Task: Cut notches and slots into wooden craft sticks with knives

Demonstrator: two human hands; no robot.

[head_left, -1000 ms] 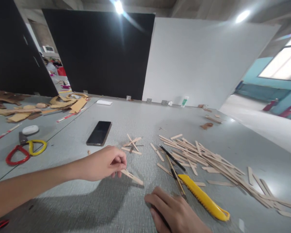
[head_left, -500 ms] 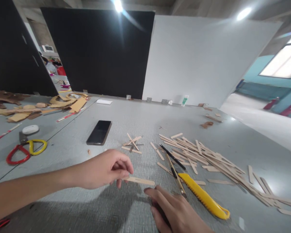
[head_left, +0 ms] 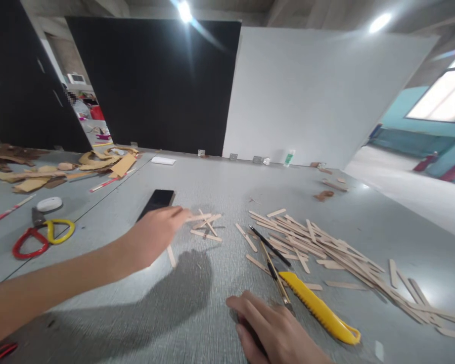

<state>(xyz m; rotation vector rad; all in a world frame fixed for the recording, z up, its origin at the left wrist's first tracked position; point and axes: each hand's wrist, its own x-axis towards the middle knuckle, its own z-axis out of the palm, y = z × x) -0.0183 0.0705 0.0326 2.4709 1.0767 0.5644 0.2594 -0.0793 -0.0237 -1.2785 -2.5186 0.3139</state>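
Note:
My left hand (head_left: 157,237) reaches over the table, its fingertips closed at the near end of a pale wooden craft stick (head_left: 197,218) that lies across a small heap of craft sticks (head_left: 208,234). Another craft stick piece (head_left: 172,257) shows below this hand; whether it touches the hand I cannot tell. Part of a black phone (head_left: 160,198) is hidden behind the fingers. Low in the view, my right hand (head_left: 273,328) rests on the table, fingers loosely bent and apart, holding nothing visible. Beside it are a yellow box cutter (head_left: 320,308) and a black pen (head_left: 270,245).
A large spread of craft sticks (head_left: 326,242) covers the right side. Red-and-yellow-handled scissors (head_left: 41,237) and a white case (head_left: 49,204) lie at left, with brown scraps (head_left: 34,177) behind. Black (head_left: 155,86) and white panels (head_left: 311,91) border the back edge.
My left hand has moved forward and left from in front of my right hand to the small heap, carrying the craft stick. The right hand has stayed in place.

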